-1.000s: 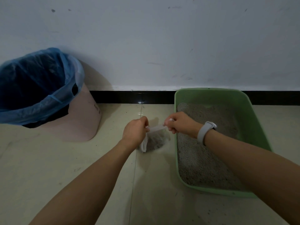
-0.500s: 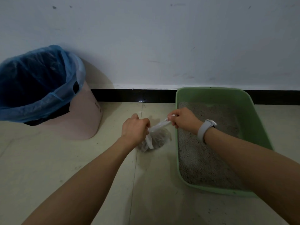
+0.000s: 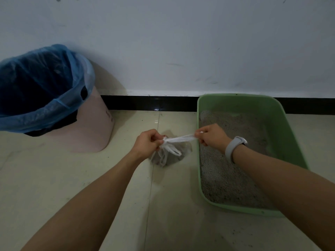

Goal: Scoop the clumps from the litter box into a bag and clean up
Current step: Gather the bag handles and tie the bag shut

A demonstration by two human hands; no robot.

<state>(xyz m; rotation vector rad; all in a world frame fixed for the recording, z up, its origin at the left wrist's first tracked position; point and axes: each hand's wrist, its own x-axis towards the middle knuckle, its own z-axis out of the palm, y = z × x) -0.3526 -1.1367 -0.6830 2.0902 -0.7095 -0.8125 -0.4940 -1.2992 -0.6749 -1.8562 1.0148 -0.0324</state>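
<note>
Pale wall (image 3: 163, 42), beige tiled floor (image 3: 54, 178)

The pink trash bin (image 3: 87, 131) is cut off by the left edge, its blue liner (image 3: 36, 84) too dark inside to show any contents. The right forearm (image 3: 282, 182) hides part of the green litter box (image 3: 282, 134). The left hand (image 3: 147, 142) covers the bag (image 3: 168, 154) neck.

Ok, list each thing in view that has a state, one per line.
small bag: on the floor, neck gathered, filled with grey litter
left hand: pinches the bag neck
right hand: pulls a handle strip taut
litter box: open, holds litter
bin: open, blue liner fitted
</note>
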